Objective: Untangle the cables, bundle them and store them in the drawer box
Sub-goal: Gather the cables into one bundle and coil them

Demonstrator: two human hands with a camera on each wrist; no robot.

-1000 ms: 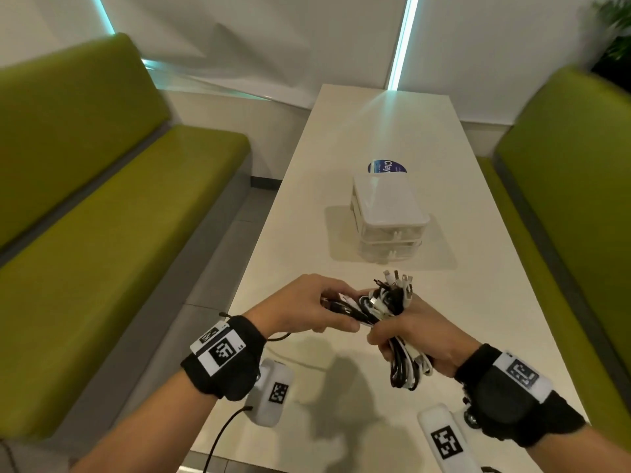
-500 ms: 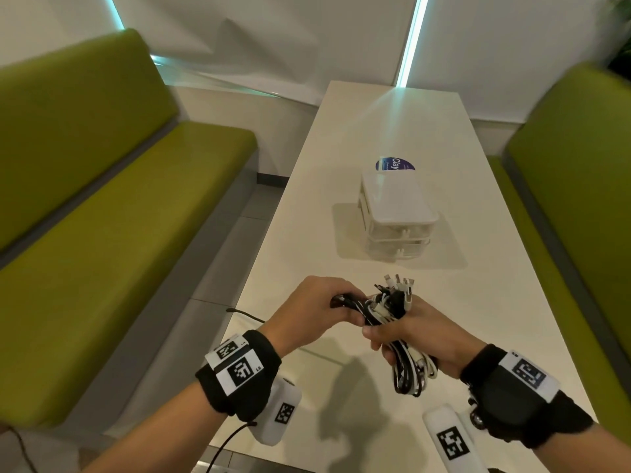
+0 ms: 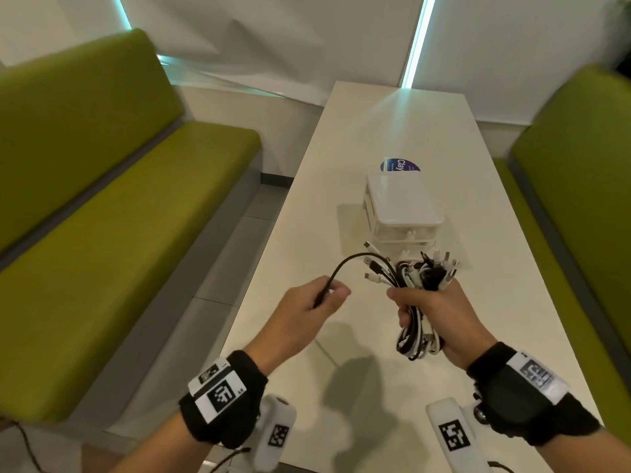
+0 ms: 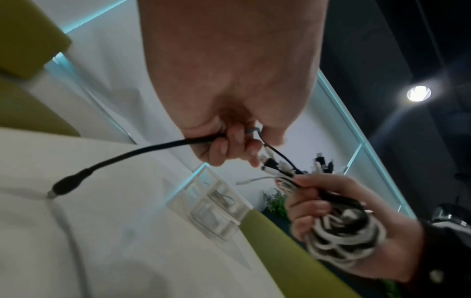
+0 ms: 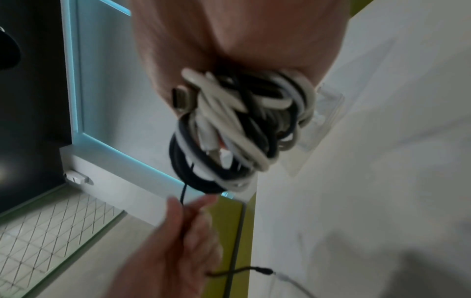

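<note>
Head view: two green benches [image 3: 112, 213] fill the left and right sides of the frame, and between them the long pale worktop [image 3: 386, 131] runs from the bottom centre up to the white wall. On the worktop, right of centre, stands the clear drawer box [image 3: 403, 209] with its white lid, and a round blue sticker [image 3: 399, 164] lies just behind it. Both drawers look closed from here.

Below the box, my right hand [image 3: 433, 310] is wrapped in a fist around the bundle of cables [image 3: 421, 302], black and white ones folded together. Their plugs fan out above my knuckles, close in front of the box, and the looped ends hang out under my fist. The right wrist view shows those loops crowded against my palm.

Left of that, in the middle of the frame, my left hand [image 3: 304, 312] pinches one black cable [image 3: 345, 268] between thumb and fingers. It arches up from my pinch and over to the right into the bundle. The left wrist view shows its free end trailing out of my fingers to the lower left, with the plug [image 4: 62, 186] hanging just over the worktop; whether it touches I cannot tell.

Both wrists wear black bands [image 3: 222, 397] with printed square markers.
</note>
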